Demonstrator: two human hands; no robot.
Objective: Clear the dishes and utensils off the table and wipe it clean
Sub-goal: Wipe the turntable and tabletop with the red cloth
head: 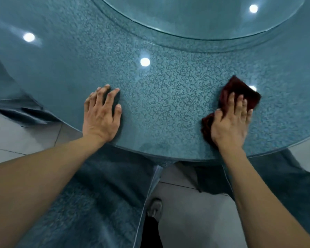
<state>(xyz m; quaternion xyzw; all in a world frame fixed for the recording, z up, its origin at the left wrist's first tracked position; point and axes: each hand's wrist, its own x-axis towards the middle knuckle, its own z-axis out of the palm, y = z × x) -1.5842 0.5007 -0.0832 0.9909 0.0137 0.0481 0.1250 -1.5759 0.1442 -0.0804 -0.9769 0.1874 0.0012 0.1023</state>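
A round table (168, 90) with a glass top over a teal patterned cloth fills the view. My right hand (231, 120) lies flat on a dark red cloth (240, 90) near the table's front right edge and presses it onto the glass. The cloth shows beyond my fingertips and beside my thumb. My left hand (102, 111) rests flat on the glass near the front edge, fingers spread and straight, holding nothing. No dishes or utensils are in view.
A raised round glass turntable (195, 20) sits at the table's centre, at the top of the view. The teal tablecloth (97, 194) hangs down over the front edge. Below lie grey floor tiles (195, 212) and my shoe (155, 208).
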